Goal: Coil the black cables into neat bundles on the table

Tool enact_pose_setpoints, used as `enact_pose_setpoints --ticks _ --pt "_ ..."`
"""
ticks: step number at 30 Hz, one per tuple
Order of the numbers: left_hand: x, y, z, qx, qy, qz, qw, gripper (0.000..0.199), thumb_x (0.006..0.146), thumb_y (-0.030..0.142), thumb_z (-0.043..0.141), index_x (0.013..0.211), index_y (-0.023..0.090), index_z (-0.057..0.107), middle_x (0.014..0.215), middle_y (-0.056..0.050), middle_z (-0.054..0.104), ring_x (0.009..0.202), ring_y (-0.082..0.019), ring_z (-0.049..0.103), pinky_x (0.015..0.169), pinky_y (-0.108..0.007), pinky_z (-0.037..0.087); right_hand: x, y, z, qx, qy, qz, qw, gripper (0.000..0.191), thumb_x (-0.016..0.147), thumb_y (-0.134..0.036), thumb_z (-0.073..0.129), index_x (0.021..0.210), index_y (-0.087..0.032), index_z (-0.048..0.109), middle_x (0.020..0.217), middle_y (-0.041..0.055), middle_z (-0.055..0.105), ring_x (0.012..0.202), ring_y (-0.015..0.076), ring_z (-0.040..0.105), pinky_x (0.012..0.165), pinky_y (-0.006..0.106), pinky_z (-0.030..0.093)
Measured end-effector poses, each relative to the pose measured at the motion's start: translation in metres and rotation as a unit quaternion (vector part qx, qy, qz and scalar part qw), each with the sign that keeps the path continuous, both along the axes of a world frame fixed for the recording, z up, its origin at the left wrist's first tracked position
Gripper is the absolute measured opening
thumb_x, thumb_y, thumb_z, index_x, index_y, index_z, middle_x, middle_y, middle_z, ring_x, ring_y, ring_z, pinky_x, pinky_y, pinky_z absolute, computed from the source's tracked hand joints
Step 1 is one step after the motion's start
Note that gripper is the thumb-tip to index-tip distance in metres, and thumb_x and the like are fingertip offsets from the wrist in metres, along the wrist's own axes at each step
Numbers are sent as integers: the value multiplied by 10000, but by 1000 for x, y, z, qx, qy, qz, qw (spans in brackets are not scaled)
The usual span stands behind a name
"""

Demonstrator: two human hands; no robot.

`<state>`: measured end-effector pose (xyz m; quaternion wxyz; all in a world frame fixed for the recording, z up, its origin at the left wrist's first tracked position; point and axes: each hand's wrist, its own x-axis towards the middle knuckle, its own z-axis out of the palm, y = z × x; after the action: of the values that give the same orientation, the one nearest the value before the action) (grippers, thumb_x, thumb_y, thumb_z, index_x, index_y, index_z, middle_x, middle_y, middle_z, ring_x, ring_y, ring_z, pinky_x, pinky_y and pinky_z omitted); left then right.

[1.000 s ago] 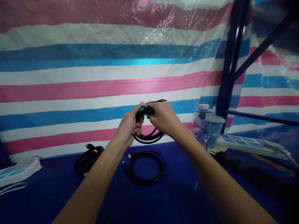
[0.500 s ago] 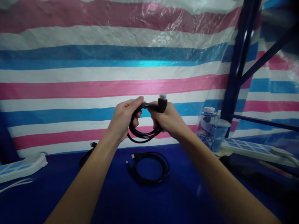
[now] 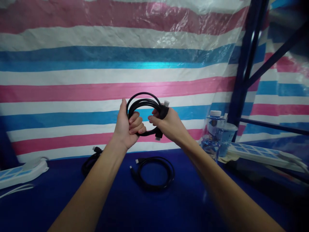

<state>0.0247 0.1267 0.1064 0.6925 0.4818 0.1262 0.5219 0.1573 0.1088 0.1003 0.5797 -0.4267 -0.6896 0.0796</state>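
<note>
A coiled black cable (image 3: 144,103) hangs in the air between my two hands, above the blue table (image 3: 149,209). My left hand (image 3: 129,125) has its fingers wrapped round the coil's left side, thumb pointing up. On the right side, my right hand (image 3: 167,120) grips the coil near its plugs. One plug with a pale metal end (image 3: 166,103) points up above that hand, and another (image 3: 158,134) points down below it. Beneath them a second coiled black cable (image 3: 172,175) lies on the table, both plugs toward the left.
Another black cable (image 3: 88,163) lies beside my left forearm. White power strips sit at the left (image 3: 36,169) and right (image 3: 256,155). A clear bottle (image 3: 212,132) and a cup (image 3: 228,138) stand at the right, near a blue metal post (image 3: 243,67). Striped sheeting hangs behind.
The held coil has turned, and a loop now arches above the rest. My left fingers have curled round it with the thumb raised. A second plug now shows below my right hand.
</note>
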Motion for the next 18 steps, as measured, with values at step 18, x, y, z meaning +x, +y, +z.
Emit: enact_pose_setpoints --ticks 18 --pt "9 0 4 71 -60 122 988 498 841 471 436 459 194 278 329 82 203 276 -40 211 372 -191 318 -15 7 -11 -67 147 51 985 213 759 -181 401 970 -208 413 543 -51 489 347 112 470 330 213 337"
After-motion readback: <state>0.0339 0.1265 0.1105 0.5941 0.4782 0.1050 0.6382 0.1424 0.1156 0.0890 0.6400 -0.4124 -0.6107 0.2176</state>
